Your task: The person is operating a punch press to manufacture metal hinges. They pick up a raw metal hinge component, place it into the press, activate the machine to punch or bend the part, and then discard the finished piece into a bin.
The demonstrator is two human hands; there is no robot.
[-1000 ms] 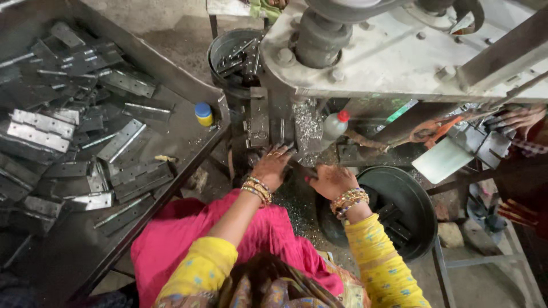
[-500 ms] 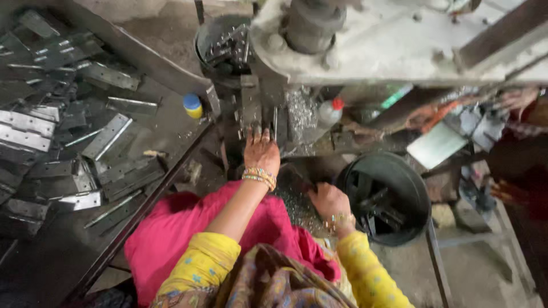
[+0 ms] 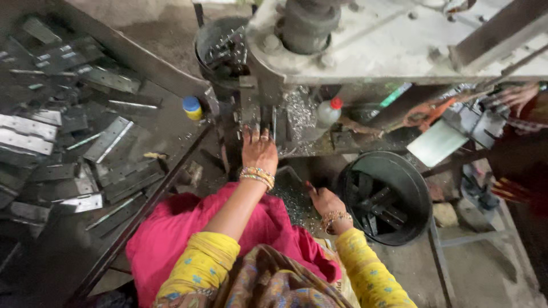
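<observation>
My left hand (image 3: 258,149) reaches forward to the bed of a grey metal press (image 3: 365,40), its fingers spread flat at the dark die slot (image 3: 268,117). No held piece shows under them. My right hand (image 3: 323,199) is pulled back low beside my pink lap cloth (image 3: 188,228), over a tray of shiny metal chips (image 3: 291,194). Its fingers are curled, and whether it holds anything is hidden. Both wrists wear bangles.
A dark table (image 3: 171,114) on the left holds several flat metal hinge plates (image 3: 108,137) and a small blue-capped yellow bottle (image 3: 192,107). A black bucket (image 3: 422,199) with dark metal parts stands to the right. A white bottle with a red cap (image 3: 329,111) sits under the press. Another person's hand (image 3: 516,96) is far right.
My right hand has drawn back from the press toward my lap. My left hand has pushed further forward to the die slot. The view has shifted slightly.
</observation>
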